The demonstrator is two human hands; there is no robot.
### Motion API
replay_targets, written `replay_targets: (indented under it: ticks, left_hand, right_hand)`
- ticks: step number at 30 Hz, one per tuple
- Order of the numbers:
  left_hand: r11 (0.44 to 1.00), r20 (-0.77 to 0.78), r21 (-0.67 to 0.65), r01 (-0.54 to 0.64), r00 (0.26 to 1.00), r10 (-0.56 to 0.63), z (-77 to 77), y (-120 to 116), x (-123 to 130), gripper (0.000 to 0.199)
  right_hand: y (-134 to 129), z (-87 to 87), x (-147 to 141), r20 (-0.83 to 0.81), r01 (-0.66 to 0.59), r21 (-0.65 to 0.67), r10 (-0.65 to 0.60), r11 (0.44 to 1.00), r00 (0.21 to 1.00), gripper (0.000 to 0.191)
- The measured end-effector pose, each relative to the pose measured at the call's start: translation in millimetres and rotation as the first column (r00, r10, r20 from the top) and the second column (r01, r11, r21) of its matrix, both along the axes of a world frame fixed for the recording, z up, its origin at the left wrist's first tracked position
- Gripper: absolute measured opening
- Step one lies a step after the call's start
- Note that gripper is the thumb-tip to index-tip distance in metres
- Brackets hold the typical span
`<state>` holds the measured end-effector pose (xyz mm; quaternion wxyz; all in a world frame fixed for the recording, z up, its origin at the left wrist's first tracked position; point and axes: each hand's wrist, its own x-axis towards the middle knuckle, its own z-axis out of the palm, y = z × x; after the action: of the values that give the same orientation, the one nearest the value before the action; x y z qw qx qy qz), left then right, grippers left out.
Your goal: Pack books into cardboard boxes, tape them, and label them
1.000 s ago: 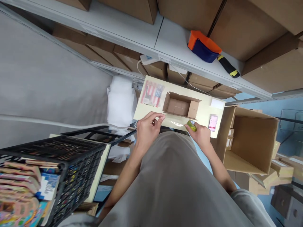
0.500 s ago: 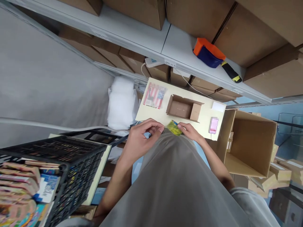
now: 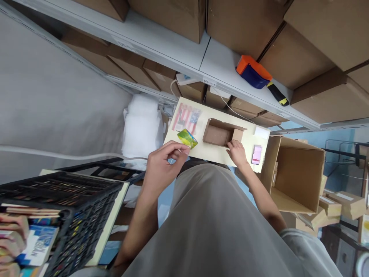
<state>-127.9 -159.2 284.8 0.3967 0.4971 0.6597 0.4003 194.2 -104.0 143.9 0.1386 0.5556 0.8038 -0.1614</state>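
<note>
My left hand (image 3: pixel 165 163) pinches the corner of a small, flat, green and yellow printed card (image 3: pixel 187 138) between thumb and fingertips. The card is held above the cream tabletop (image 3: pixel 210 154), near a packet with a stars-and-stripes print (image 3: pixel 186 118). An open brown cardboard box (image 3: pixel 218 133) lies on the table with its hollow side up. My right hand (image 3: pixel 237 153) has its fingers curled over the near rim of this box, toward its right end. The fingertips are partly hidden inside the box.
A phone (image 3: pixel 256 154) and a white slip (image 3: pixel 261 132) lie at the table's right. A large open carton (image 3: pixel 300 173) stands beside it. On the left is a black crate (image 3: pixel 83 215) with books. A shelf (image 3: pixel 173 50) overhead holds cartons and an orange-blue tape dispenser (image 3: pixel 255 73).
The card has passed from my right hand to my left, which now holds it further left over the table. My right hand has moved onto the box's near rim.
</note>
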Motion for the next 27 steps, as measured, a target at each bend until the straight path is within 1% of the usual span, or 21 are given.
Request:
replay_targets:
  ticks: [1, 3, 6, 9, 12, 15, 17, 19, 21, 23, 25, 27]
  left_hand:
    - [1.0, -0.005, 0.007, -0.027, 1.0, 0.027, -1.5, 0.6, -2.6, 0.019]
    - [0.996, -0.009, 0.022, -0.088, 0.996, 0.088, -4.0, 2.4, -8.9, 0.02]
    - [0.989, -0.002, 0.044, -0.142, 0.99, 0.143, -5.7, 6.5, -18.3, 0.019]
    - [0.989, -0.002, 0.074, -0.13, 0.991, 0.13, -6.4, 11.5, -22.4, 0.02]
    - [0.992, 0.004, 0.083, -0.092, 0.996, 0.092, -7.8, 16.1, -20.5, 0.021]
    - [0.994, 0.026, 0.081, -0.069, 0.997, 0.067, -9.7, 19.1, -16.4, 0.021]
    - [0.995, 0.028, 0.08, -0.057, 0.998, 0.055, -10.4, 20.3, -14.5, 0.02]
    - [0.996, 0.02, 0.075, -0.043, 0.999, 0.042, -10.7, 20.9, -13.4, 0.02]
    - [0.997, 0.014, 0.071, -0.034, 0.999, 0.033, -10.7, 21.5, -12.3, 0.02]
    - [0.997, 0.009, 0.066, -0.028, 1.0, 0.028, -10.7, 22.1, -10.6, 0.021]
    - [0.998, -0.001, 0.062, -0.017, 1.0, 0.017, -10.4, 22.7, -7.9, 0.021]
    - [0.998, -0.012, 0.063, 0.0, 1.0, 0.001, -9.7, 23.1, -4.4, 0.021]
  right_hand:
    - [3.5, -2.5, -2.0, 0.064, -0.018, -0.024, 0.02, 1.0, 0.998, 0.028]
    - [11.4, -6.1, -7.4, 0.117, -0.024, -0.035, 0.028, 0.999, 0.993, 0.034]
    - [28.2, -6.5, -16.7, 0.103, -0.012, 0.044, 0.007, 0.999, 0.995, 0.039]
    - [51.5, -2.2, -25.7, 0.089, 0.004, 0.137, -0.016, 0.991, 0.996, 0.044]
    - [75.2, 4.1, -32.4, 0.071, 0.023, 0.215, -0.039, 0.976, 0.997, 0.046]
    - [87.3, 9.0, -35.7, 0.043, 0.035, 0.273, -0.049, 0.961, 0.998, 0.047]
    - [83.8, 8.8, -37.2, 0.025, 0.018, 0.289, -0.027, 0.957, 0.999, 0.048]
    - [71.9, 4.2, -39.4, 0.02, -0.02, 0.273, 0.015, 0.962, 1.0, 0.048]
    - [55.9, -4.5, -42.9, 0.032, -0.073, 0.204, 0.068, 0.976, 0.997, 0.044]
    - [41.6, -15.4, -47.5, 0.048, -0.098, 0.114, 0.093, 0.989, 0.995, 0.039]
    - [33.1, -25.1, -52.5, 0.061, -0.075, 0.06, 0.071, 0.995, 0.996, 0.037]
    - [31.7, -29.5, -57.3, 0.062, -0.026, 0.049, 0.023, 0.998, 0.998, 0.036]
